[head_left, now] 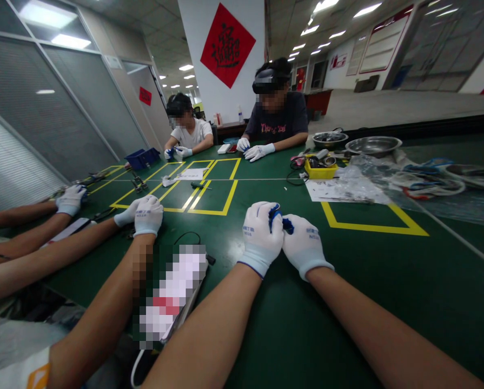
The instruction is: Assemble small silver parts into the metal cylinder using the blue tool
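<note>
Both of my hands wear white gloves with blue palm coating and are held together above the green table [242, 335]. My left hand [261, 232] has its fingers curled inward, with blue coating showing at the fingertips. Meeting it at the fingertips, my right hand [304, 243] is also closed, thumb and fingers bent. Whatever lies between the fingers, if anything, is hidden by the gloves. To the left of my left forearm lies a phone-like device [177, 292], blurred out, with a white cable.
Yellow tape [377, 229] marks rectangles on the table. Right of my hands are a yellow bin [320, 170] of parts, a paper sheet [323, 192], plastic bags and metal bowls [373, 145]. A screwdriver [200, 186] lies ahead. Co-workers' gloved hands [147, 213] are at left and across.
</note>
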Available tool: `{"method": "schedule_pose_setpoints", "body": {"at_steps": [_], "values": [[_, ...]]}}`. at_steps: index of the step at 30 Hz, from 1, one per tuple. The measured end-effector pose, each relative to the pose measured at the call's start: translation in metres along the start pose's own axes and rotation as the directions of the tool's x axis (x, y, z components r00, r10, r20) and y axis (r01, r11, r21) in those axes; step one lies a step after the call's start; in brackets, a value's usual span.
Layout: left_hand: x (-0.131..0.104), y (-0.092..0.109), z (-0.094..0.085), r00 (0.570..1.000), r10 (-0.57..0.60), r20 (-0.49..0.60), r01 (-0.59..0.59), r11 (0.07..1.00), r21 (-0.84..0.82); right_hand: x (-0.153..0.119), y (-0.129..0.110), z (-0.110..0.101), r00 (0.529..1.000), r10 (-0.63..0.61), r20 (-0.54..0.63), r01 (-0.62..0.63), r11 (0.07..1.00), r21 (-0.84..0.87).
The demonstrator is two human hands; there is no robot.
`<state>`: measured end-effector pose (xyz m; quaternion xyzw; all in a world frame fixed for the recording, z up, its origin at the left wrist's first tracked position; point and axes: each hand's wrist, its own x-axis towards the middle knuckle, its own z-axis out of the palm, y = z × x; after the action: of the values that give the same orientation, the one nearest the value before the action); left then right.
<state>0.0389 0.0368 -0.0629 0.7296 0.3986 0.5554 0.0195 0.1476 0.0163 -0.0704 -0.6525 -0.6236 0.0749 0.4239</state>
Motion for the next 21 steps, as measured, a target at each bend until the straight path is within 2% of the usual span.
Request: {"method": "schedule_pose_setpoints", "body": {"at_steps": [10,17,21], "values": [[0.0003,0.0026,-0.0016,1.0,0.014,0.013,-0.014,1.0,-0.01,0.0008,-0.0033,-0.0033,0.999,0.034,0.006,-0.034,0.998,-0.049],[-0.0002,0.0007,-0.0011,0.999,0.028,-0.023,-0.029,0.999,-0.036,0.0027,0.0,-0.0052,0.998,-0.003,0.07,-0.008,0.989,0.15],[-0.0009,-0.0004,-0.0001,0.999,0.04,-0.035,-0.041,0.998,-0.043,0.0025,0.0028,-0.0035,0.997,-0.018,0.074,0.004,0.983,0.185]]}}
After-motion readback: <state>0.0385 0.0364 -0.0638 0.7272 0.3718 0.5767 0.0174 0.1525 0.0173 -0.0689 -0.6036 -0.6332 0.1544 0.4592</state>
